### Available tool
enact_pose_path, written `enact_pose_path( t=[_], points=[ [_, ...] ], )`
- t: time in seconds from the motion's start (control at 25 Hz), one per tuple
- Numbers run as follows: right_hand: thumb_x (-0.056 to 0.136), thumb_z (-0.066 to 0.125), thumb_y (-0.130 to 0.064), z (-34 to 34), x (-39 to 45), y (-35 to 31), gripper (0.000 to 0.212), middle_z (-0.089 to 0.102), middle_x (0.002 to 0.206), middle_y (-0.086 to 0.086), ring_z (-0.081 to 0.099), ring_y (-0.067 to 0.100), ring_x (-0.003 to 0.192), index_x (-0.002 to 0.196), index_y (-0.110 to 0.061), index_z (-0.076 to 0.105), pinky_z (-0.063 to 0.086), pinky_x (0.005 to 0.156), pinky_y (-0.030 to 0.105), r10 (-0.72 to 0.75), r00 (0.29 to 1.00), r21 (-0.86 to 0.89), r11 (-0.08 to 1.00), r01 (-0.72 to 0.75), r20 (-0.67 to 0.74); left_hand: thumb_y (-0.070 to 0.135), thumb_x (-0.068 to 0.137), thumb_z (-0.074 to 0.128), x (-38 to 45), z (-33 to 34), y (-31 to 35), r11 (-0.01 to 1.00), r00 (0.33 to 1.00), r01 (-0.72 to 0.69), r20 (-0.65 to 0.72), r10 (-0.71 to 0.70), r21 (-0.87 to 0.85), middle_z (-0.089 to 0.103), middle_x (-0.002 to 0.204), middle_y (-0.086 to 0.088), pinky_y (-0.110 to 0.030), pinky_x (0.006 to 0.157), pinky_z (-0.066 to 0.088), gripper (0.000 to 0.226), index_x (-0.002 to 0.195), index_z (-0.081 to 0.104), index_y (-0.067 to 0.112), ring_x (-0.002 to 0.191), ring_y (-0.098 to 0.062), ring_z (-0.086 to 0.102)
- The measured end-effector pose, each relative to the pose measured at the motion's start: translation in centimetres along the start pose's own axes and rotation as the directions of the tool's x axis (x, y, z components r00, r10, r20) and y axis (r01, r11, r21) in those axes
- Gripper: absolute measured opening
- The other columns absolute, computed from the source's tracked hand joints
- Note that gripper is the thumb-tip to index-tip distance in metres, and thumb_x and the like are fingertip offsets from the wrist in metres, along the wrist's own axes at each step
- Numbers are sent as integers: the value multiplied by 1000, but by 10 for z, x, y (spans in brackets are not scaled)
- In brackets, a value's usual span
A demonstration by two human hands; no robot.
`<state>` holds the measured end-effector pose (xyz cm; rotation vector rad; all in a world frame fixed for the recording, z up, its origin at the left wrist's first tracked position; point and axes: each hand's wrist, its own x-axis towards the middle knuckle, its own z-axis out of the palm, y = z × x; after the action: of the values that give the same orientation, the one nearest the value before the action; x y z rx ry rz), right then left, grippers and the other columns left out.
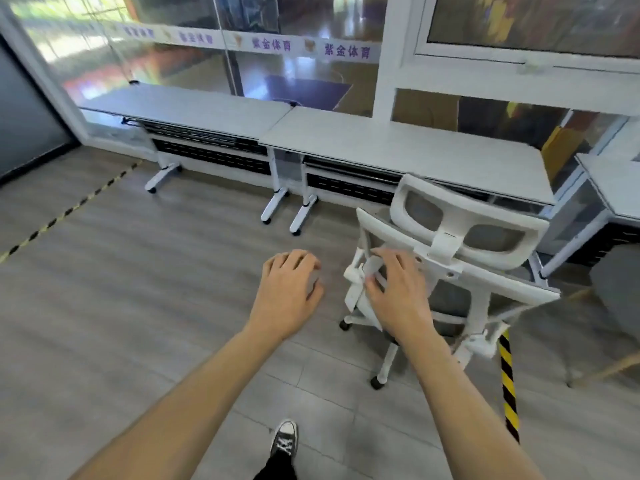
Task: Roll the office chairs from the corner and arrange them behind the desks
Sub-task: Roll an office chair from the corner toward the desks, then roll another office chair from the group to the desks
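A white office chair [464,237] with a grey mesh back and headrest stands on castors right behind the right-hand desk [398,147], its back turned to me. My right hand [398,292] rests over the left edge of the chair's backrest, fingers spread across the frame; a firm grip is not visible. My left hand [289,289] hovers in the air left of the chair, fingers loosely curled and holding nothing. A second white desk [187,105] stands to the left along the glass wall, with no chair behind it.
Both desks stand on white wheeled legs [277,206] that stick out onto the grey floor. A third desk [616,188] is at the right edge. Yellow-black tape [509,386] runs on the floor by the chair. My shoe [284,441] is below.
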<state>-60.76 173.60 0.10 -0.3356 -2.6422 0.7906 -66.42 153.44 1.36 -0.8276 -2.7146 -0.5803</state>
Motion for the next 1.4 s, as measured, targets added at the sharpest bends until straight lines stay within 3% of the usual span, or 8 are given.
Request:
enact_pose_path(
  t=[0.24, 0.4, 0.56, 0.72, 0.84, 0.92, 1.12, 1.4],
  points=[
    [91, 62, -26, 62, -24, -136, 36, 55, 124, -3, 56, 19, 111, 126, -22, 57, 45, 95, 40, -388, 915, 157, 916, 369, 108, 41, 82, 50, -112, -90, -74, 936, 931, 342, -166, -326, 82, 57, 130, 1, -38, 99, 35, 37, 114, 61, 24, 119, -24, 51],
    [90, 62, -29, 113, -54, -245, 45, 51, 139, -2, 49, 18, 128, 134, -24, 54, 40, 108, 41, -587, 784, 254, 804, 537, 203, 48, 82, 44, -196, -156, -132, 816, 807, 570, -256, -533, 97, 52, 140, 2, -45, 104, 36, 47, 122, 59, 29, 132, -27, 43],
    [92, 60, -31, 163, -103, -361, 49, 48, 145, -3, 43, 16, 135, 139, -25, 51, 32, 115, 41, -732, 644, 335, 678, 654, 223, 50, 85, 39, -284, -220, -187, 695, 677, 713, -352, -647, 95, 46, 146, 4, -45, 110, 29, 49, 127, 55, 31, 139, -25, 35],
    [91, 61, -28, 219, -171, -475, 49, 48, 144, -2, 43, 18, 136, 139, -25, 51, 31, 116, 42, -796, 553, 417, 601, 682, 246, 44, 91, 49, -386, -286, -253, 596, 563, 799, -443, -698, 78, 42, 148, 6, -45, 113, 26, 39, 128, 52, 33, 141, -22, 30],
    [92, 60, -29, 271, -243, -568, 49, 46, 144, -4, 40, 16, 136, 140, -26, 49, 29, 117, 37, -845, 447, 475, 534, 699, 293, 50, 88, 41, -473, -333, -309, 498, 456, 865, -513, -727, 65, 45, 144, 6, -42, 111, 26, 43, 125, 54, 33, 137, -22, 35],
    [92, 60, -28, 286, -262, -593, 48, 48, 142, -4, 43, 17, 133, 139, -25, 51, 30, 114, 36, -851, 434, 505, 525, 685, 297, 52, 86, 38, -490, -348, -320, 484, 447, 872, -512, -733, 69, 46, 143, 6, -40, 111, 25, 46, 123, 55, 33, 136, -21, 35],
    [92, 60, -26, 351, -331, -716, 46, 50, 135, -7, 49, 16, 124, 137, -27, 52, 36, 112, 43, -915, 279, 613, 402, 680, 292, 49, 87, 41, -585, -404, -395, 353, 308, 935, -553, -774, 26, 43, 144, 7, -41, 114, 23, 43, 124, 54, 34, 139, -19, 29],
    [93, 58, -29, 487, -338, -875, 44, 52, 131, -8, 51, 16, 120, 136, -28, 52, 34, 108, 35, -940, 173, 670, 331, 664, 293, 43, 91, 51, -640, -461, -559, 235, 203, 972, -559, -804, 16, 42, 144, 10, -39, 113, 24, 33, 123, 53, 35, 137, -17, 30]
  ],
)
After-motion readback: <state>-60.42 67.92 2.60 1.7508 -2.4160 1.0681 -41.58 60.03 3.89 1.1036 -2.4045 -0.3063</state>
